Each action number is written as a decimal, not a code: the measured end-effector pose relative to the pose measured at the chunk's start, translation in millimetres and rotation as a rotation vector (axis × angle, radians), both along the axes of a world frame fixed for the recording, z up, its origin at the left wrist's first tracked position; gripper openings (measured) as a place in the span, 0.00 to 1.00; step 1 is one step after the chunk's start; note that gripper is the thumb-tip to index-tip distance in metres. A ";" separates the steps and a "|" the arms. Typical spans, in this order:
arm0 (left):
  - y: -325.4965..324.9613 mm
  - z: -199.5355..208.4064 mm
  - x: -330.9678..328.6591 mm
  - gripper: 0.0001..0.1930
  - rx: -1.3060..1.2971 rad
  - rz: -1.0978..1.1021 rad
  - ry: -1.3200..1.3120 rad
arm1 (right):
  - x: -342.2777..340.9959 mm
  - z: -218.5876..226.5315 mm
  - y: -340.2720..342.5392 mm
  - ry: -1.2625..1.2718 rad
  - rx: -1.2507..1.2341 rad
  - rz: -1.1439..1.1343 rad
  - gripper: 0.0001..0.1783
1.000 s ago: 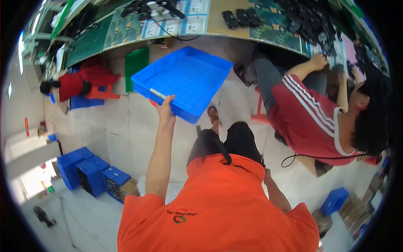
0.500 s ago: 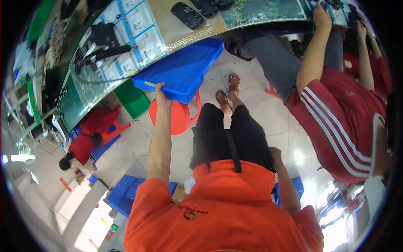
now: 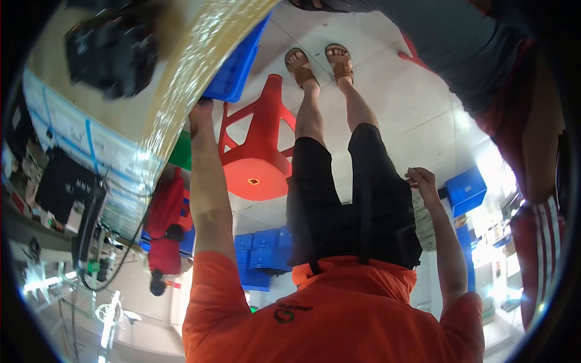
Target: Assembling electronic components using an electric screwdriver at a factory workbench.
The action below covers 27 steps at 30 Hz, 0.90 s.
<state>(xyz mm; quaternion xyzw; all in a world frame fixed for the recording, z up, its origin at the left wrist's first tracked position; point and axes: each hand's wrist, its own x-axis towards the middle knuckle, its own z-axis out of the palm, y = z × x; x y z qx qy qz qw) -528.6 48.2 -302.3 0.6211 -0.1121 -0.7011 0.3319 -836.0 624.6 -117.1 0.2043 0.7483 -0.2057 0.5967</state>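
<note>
Just under the edge of the bench [image 3: 200,54], there's a blue tray [image 3: 237,69], and only one corner and part of its side poke out, so most of it is hidden. The left hand [image 3: 201,112] is right at the near corner, arm stretched out, and it looks like it's got a grip there. Fingers are lost in shadow behind the tray and bench though, so can't tell how they're wrapped. Right hand [image 3: 422,180] is down by the thigh, fingers loosely curled, nothing in it that I can see, well apart from the tray.

As for handling, I'd guess it's plastic: stiff, fairly light if there's nothing in it (can't see inside from here), and not fragile. Smooth walls probably get a bit slippery, so I'd hook the fingers around the rim rather than pinch the side. One-handed at a corner, my bet is the far end wants to droop or twist, and a second hand on the opposite rim would steady it. Also watch the knuckles, the bench edge is super close.

Other stuff around: a red stool [image 3: 257,163] just below the tray, a bit of green bin [image 3: 182,151] by the forearm, and some black thing [image 3: 112,54] up on the bench.
</note>
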 end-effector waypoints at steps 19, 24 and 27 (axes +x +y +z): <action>-160.5 -94.8 51.9 0.20 -0.016 -0.487 -0.646 | 49.1 -67.0 40.1 -0.018 -0.006 -0.157 0.14; -151.2 -93.7 70.1 0.19 -0.161 -0.510 -0.919 | 45.8 -64.9 41.4 -0.015 0.056 -0.194 0.15; -50.1 -83.4 56.2 0.17 -0.004 -0.706 -1.016 | 50.1 -44.6 38.5 -0.022 0.060 -0.225 0.16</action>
